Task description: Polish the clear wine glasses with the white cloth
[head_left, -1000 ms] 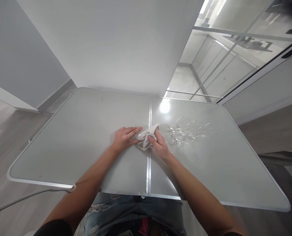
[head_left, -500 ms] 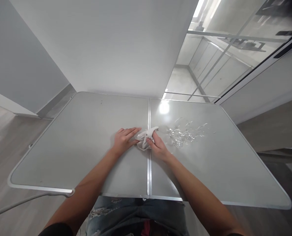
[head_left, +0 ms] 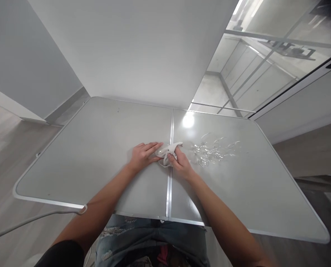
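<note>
My left hand (head_left: 142,155) rests at the centre seam of the grey folding table (head_left: 98,148). Its fingers and thumb close round a small clear glass (head_left: 158,152) lying on its side. My right hand (head_left: 181,163) is just right of the seam, pinching a crumpled white cloth (head_left: 171,150) that is pressed against the glass. The two hands nearly touch. The cloth and my fingers hide most of the glass.
Several clear stemmed glasses (head_left: 212,151) lie clustered on the table's right half, close to my right hand. A white wall stands behind the table, with glass partitions at the back right. A grey cable (head_left: 29,220) hangs off the near left corner.
Both hands stay at the seam with the cloth and glass; the cloth shifts only slightly in my right fingers. The view tilts a little.
</note>
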Tool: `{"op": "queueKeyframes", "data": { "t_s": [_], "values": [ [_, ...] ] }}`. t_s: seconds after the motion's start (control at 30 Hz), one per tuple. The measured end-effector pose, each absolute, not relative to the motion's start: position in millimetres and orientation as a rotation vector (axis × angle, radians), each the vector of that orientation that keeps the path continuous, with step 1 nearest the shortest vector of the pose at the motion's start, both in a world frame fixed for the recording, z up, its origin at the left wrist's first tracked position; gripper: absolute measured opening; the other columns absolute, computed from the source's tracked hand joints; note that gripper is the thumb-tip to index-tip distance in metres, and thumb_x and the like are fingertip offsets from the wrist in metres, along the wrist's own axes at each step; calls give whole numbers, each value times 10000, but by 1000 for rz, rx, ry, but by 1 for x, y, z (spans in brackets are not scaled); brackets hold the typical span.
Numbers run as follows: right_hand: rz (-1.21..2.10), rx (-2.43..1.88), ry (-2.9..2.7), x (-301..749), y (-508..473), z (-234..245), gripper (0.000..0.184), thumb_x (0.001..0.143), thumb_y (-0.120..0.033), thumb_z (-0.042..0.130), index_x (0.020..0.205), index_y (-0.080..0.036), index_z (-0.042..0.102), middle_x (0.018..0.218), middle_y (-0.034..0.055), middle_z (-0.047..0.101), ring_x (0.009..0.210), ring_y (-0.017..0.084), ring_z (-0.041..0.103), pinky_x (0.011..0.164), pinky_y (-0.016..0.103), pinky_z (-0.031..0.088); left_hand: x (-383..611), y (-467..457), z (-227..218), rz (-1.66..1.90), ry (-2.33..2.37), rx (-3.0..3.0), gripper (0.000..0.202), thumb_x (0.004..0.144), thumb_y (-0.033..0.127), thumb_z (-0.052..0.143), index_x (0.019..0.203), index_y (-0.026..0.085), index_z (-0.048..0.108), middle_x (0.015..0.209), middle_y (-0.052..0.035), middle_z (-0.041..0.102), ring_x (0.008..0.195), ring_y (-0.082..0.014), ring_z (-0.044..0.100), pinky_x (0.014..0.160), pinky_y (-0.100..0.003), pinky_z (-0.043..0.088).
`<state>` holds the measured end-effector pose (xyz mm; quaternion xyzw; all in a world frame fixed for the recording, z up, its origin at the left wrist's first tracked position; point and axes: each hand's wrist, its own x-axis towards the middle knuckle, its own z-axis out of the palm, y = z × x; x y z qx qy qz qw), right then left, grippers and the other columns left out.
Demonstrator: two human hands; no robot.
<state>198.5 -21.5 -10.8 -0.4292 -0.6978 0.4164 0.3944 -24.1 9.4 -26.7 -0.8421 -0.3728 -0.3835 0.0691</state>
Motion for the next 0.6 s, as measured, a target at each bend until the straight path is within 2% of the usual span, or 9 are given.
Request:
{"op": "queueKeyframes", "data": {
  "t_s": [0.2,0.4,0.5,0.6],
  "values": [
    [964,-1034,-1575,205,-23,-9,268,988,-468,498,984,-208,568,838,25,592,748,173,553,721,315,477,-18,6,-25,-1134,-1111,-2616,514,876,547,674,1305,264,645,1089,-69,771,813,-145,725,682,-269,487],
    [825,-1086,-1886,201,-25,-12,236,1002,-406,470,1093,-196,531,927,90,630,835,231,587,760,371,498,-18,4,-23,-1232,-991,-2544,500,886,504,684,1309,242,636,1097,-69,772,794,-145,728,660,-265,480],
    [632,-1100,-1997,199,-24,-9,223,990,-389,481,1064,-189,546,961,124,620,893,272,582,794,424,499,-21,5,-22,-1227,-1069,-2541,483,887,519,677,1288,252,651,1085,-67,773,824,-143,730,653,-261,463],
    [630,-1048,-1989,198,-24,-5,192,983,-373,500,1034,-200,567,963,119,628,935,282,587,812,430,502,-21,7,-25,-1264,-1172,-2553,510,871,539,686,1289,249,650,1059,-61,772,794,-130,715,655,-252,457]
  ]
}}
